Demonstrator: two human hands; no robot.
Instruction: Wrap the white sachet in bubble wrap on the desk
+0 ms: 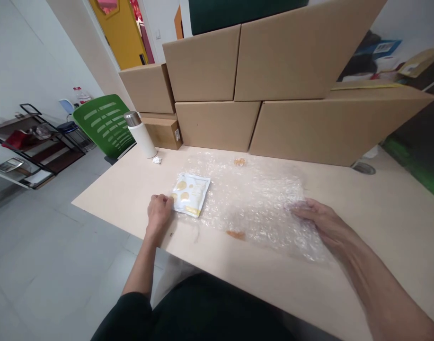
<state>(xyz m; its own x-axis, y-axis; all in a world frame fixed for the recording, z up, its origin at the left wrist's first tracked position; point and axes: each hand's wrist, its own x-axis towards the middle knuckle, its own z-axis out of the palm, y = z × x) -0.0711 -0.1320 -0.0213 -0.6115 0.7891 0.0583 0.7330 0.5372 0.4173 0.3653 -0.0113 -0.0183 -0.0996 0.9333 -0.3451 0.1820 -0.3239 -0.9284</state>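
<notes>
A white pouch with yellow spots [190, 193] lies on the left end of a clear bubble wrap sheet [255, 199] spread over the pale table [131, 189]. My left hand [159, 211] is closed, its fingers pinching the pouch's near-left corner. My right hand [318, 218] rests on the right part of the bubble wrap, fingers curled on the plastic and pressing it down. Two small orange bits of tape sit on the sheet, one at the far side [240, 162] and one at the near edge [235, 234].
Stacked cardboard boxes [273, 94] line the table's far side. A white bottle with a steel cap [141, 135] and a small crumpled white scrap [156, 160] stand at the far left. A green chair [105, 124] and a black shelf rack [28, 142] stand left of the table.
</notes>
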